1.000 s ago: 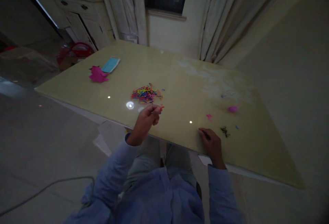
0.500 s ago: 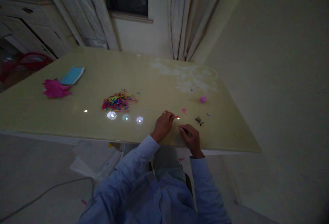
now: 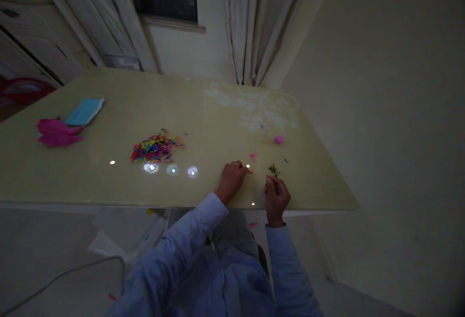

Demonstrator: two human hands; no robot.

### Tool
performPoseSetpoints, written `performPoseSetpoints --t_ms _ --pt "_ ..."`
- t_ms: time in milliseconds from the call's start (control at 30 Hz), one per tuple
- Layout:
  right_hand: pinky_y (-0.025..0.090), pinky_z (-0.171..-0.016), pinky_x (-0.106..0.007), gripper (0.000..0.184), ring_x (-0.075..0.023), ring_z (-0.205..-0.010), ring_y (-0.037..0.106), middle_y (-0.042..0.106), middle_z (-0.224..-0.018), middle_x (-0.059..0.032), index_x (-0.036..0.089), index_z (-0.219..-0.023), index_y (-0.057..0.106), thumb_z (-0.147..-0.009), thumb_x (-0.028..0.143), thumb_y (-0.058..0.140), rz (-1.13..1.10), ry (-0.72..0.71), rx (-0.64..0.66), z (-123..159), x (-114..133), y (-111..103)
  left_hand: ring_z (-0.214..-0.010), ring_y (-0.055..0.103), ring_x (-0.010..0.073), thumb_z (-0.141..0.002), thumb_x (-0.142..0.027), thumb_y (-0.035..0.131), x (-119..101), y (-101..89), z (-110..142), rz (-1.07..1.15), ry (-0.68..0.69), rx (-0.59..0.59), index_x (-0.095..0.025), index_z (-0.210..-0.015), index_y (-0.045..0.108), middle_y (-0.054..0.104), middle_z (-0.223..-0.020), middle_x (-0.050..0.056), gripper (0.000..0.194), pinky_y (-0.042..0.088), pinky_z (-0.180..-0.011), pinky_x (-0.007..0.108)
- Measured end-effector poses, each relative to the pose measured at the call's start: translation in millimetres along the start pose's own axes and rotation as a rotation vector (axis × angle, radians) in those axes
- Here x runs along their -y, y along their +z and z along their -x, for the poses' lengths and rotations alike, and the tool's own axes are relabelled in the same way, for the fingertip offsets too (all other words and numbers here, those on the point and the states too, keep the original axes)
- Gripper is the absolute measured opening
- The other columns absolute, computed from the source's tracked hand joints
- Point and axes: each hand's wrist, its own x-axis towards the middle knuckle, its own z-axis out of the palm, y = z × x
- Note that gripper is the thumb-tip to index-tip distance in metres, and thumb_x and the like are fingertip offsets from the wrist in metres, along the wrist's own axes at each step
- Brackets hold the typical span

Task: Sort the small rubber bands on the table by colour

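At the front of the table, my left hand [image 3: 232,180] is closed, a ring on one finger. A small orange loop [image 3: 250,172], too small to tell whether clip or band, shows at its fingertips. Further right my right hand [image 3: 276,196] is in a pinch; whatever lies between its thumb and finger is too small to make out. Just beyond those fingertips lies a little cluster of black loops [image 3: 273,169]. Several pink loops [image 3: 253,157] rest between and beyond the hands. A mixed pile of coloured loops [image 3: 156,148] lies well to the left.
A pink ball-like piece [image 3: 278,139] sits beside a clear, hard-to-see object [image 3: 263,126]. One small blue loop [image 3: 286,161] is at the right. On the far left are a blue face mask [image 3: 85,111] and a crumpled pink piece [image 3: 58,133]. The glossy table [image 3: 203,113] reflects lamps.
My right hand has moved right and away from the left, up to the black loops. My left hand has lowered the orange loop slightly. The whole view has shifted a little.
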Motion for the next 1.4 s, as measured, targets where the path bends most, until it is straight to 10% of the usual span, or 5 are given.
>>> performPoseSetpoints --t_ms 400,700,933,1400 --pt "0.041 -0.045 -0.023 0.034 -0.0112 -0.050 0.051 0.058 -0.062 0.0002 0.014 -0.092 0.069 -0.081 0.046 0.065 0.106 -0.040 0.125 -6.3 10.8 11.6 -0.095 0.059 0.0207 -0.084 -0.008 0.047 72.8 -32.9 69.6 0.160 -0.061 -0.245 -0.015 -0.111 0.069 0.066 -0.101 0.012 0.035 0.049 -0.086 0.035" --pt "0.047 -0.062 -0.025 0.027 -0.0132 -0.064 0.059 0.069 -0.078 -0.0039 0.017 -0.104 0.071 -0.088 0.036 0.060 0.285 -0.349 0.961 -6.6 57.9 139.1 -0.097 0.059 0.0210 -0.085 -0.013 0.048 115.9 -55.5 118.2 0.240 -0.159 -0.308 -0.017 -0.108 0.068 0.067 -0.102 0.011 0.031 0.048 -0.091 0.038" --pt "0.044 -0.070 -0.026 0.024 -0.0143 -0.072 0.058 0.068 -0.082 -0.0042 0.016 -0.107 0.072 -0.085 0.019 0.064 0.522 -0.639 1.298 2.2 53.0 245.8 -0.096 0.058 0.0242 -0.086 -0.015 0.050 111.1 -49.3 116.8 0.177 -0.168 -0.304 -0.017 -0.096 0.068 0.065 -0.096 0.011 0.020 0.047 -0.088 0.039" --pt "0.041 -0.074 -0.027 0.016 -0.0174 -0.088 0.055 0.062 -0.097 -0.0093 0.015 -0.092 0.066 -0.096 0.023 0.053 0.798 -0.777 1.358 17.9 49.4 274.5 -0.092 0.057 0.0229 -0.085 -0.013 0.051 109.8 -50.7 117.7 0.146 -0.170 -0.276 -0.017 -0.085 0.065 0.063 -0.090 0.009 0.014 0.046 -0.086 0.036"
